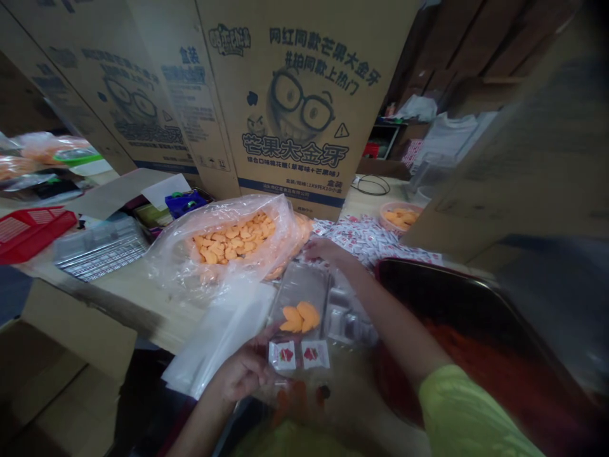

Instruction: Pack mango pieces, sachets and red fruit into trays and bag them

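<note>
My left hand [245,373] is closed at the near edge of a clear plastic tray [301,285], its fingers pinching the rim. Two small white sachets [315,354] with red fruit prints lie side by side by those fingertips. Several orange leaf-shaped pieces [301,317] are heaped just beyond them. Stretched forward, my right hand [326,249] is at the near left edge of a pile of similar sachets [366,238]; its fingers are blurred and partly hidden. Left of it, a clear bag [166,254] lies open, full of orange pieces [233,238].
Large printed cartons [299,95] stand along the back. A dark tub [442,270] with reddish contents sits at right. Flat clear bags [223,336] lie left of the tray. Farther left are compartment trays [102,247], a red basket [35,235] and an open carton [78,336].
</note>
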The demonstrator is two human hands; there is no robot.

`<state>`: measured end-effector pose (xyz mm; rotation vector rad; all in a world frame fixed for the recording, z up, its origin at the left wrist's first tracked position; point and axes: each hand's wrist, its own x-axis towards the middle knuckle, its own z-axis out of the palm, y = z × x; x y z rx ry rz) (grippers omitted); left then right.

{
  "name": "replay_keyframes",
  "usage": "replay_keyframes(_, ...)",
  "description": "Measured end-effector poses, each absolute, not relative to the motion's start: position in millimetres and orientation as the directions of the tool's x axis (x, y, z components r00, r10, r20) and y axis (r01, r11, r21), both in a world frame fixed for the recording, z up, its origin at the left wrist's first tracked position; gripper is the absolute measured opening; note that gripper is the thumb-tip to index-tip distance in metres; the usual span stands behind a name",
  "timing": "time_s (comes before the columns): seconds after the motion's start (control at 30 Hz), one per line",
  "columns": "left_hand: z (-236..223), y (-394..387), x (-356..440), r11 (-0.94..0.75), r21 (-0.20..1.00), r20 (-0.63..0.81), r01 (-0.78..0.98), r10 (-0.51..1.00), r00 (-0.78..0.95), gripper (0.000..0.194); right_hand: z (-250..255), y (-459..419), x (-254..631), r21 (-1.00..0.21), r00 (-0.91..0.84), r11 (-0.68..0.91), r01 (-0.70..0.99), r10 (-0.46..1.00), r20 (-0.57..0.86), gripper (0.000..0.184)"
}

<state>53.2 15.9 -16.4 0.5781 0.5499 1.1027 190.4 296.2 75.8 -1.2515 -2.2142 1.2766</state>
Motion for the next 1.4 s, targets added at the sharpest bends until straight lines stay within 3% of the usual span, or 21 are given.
replay_keyframes(0.2,-10.7,14.0,58.9,0.403,0.613,-0.133,-0.680,0.901,0.414,0.080,113.4,310.8,218.6,-0.921,-0.337,0.221,0.321,0.935,0.107,0.027)
replay_keyframes(0.27,-11.7,16.1,59.9,0.408,0.603,-0.148,-0.686,0.901,0.407,0.078,124.2,305.0,229.2,-0.958,-0.377,0.201,0.205,0.919,0.113,0.030)
replay_keyframes(0.33,-14.1,19.7,61.0,0.409,0.582,-0.154,-0.703,0.904,0.399,0.073,128.5,287.2,233.1,-0.979,-0.533,0.148,0.141,0.845,0.050,0.032)
replay_keyframes(0.43,-17.1,26.6,62.4,0.402,0.545,-0.162,-0.736,0.912,0.378,0.060,120.1,247.6,224.5,-0.946,-0.771,0.116,0.304,0.612,-0.173,0.032)
replay_keyframes(0.5,-16.8,30.8,63.1,0.422,0.494,-0.172,-0.760,0.905,0.390,0.048,107.9,223.8,213.6,-0.889,-0.805,0.202,0.410,0.538,-0.249,0.025)
replay_keyframes(0.63,-13.2,33.8,66.1,0.440,0.397,-0.172,-0.806,0.898,0.405,0.050,86.5,202.1,196.6,-0.781,-0.794,0.402,0.478,0.578,-0.188,0.021)
replay_keyframes(0.73,-12.2,32.5,70.4,0.365,0.486,-0.170,-0.794,0.931,0.324,0.043,79.0,202.2,192.4,-0.728,-0.805,0.493,0.476,0.578,-0.135,0.021)
replay_keyframes(0.87,-12.4,31.9,72.0,0.320,0.588,-0.195,-0.743,0.948,0.253,0.057,74.5,203.1,197.1,-0.720,-0.783,0.527,0.452,0.621,-0.037,0.016)
replay_keyframes(0.93,-10.9,32.8,69.8,0.303,0.595,-0.192,-0.745,0.953,0.234,0.060,73.4,197.8,204.0,-0.786,-0.682,0.399,0.472,0.731,-0.038,0.025)
replay_keyframes(1.0,-6.4,34.4,67.0,0.274,0.603,-0.186,-0.749,0.962,0.202,0.058,72.6,187.3,213.0,-0.902,-0.578,0.126,0.414,0.802,-0.153,0.040)
replay_keyframes(1.07,1.7,36.2,65.2,0.234,0.622,-0.170,-0.747,0.972,0.163,0.055,71.3,173.9,222.4,-0.940,-0.597,-0.203,0.273,0.731,-0.331,0.046)
replay_keyframes(1.17,15.3,38.6,62.6,0.190,0.672,-0.141,-0.716,0.982,0.129,0.045,68.3,157.5,233.7,-0.842,-0.686,-0.513,0.165,0.554,-0.472,0.039)
replay_keyframes(1.27,18.1,42.2,50.1,0.165,0.826,-0.132,-0.539,0.986,0.099,0.044,68.2,154.0,241.9,-0.806,-0.662,-0.583,0.103,0.565,-0.493,0.030)
replay_keyframes(1.33,10.6,47.1,32.0,0.108,0.987,-0.115,-0.119,0.992,-0.060,0.046,70.9,157.8,247.4,-0.807,-0.618,-0.587,0.061,0.613,-0.493,0.024)
replay_keyframes(1.37,5.0,50.5,20.4,0.101,0.981,-0.071,0.165,0.981,-0.179,0.042,72.6,160.5,250.3,-0.812,-0.593,-0.581,0.044,0.639,-0.490,0.022)
replay_keyframes(1.4,-1.1,54.4,7.7,0.153,0.871,-0.010,0.466,0.955,-0.295,0.037,74.3,163.2,253.1,-0.817,-0.571,-0.576,0.033,0.660,-0.488,0.020)
